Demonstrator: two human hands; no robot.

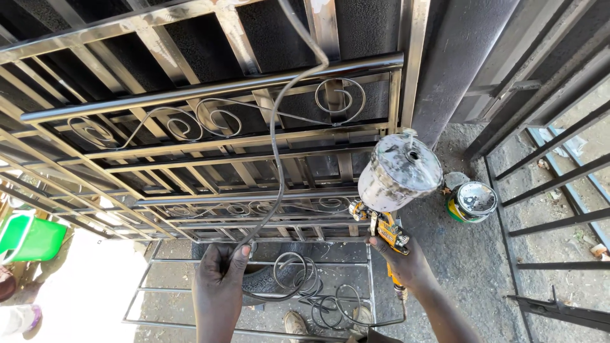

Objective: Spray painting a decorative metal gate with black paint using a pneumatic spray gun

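Note:
My right hand (406, 265) grips a yellow spray gun (387, 232) with a paint-spattered metal cup (400, 173) on top, its nozzle aimed left at the metal grilles. My left hand (219, 276) is closed around a grey air hose (274, 146) that rises from my fist, curves up over the top bar and leaves the view. The rest of the hose lies in loose coils (311, 292) on the ground between my hands. A steel window grille (210, 121) with scroll ornaments leans in front of me, dark and glossy on its upper bars.
A paint tin (473, 202) with a lid stands on the concrete at right. More barred frames (553, 165) lean at the right edge. A flat grille (254, 298) lies on the ground below. A green container (32, 238) sits far left. My shoe (295, 324) shows at the bottom.

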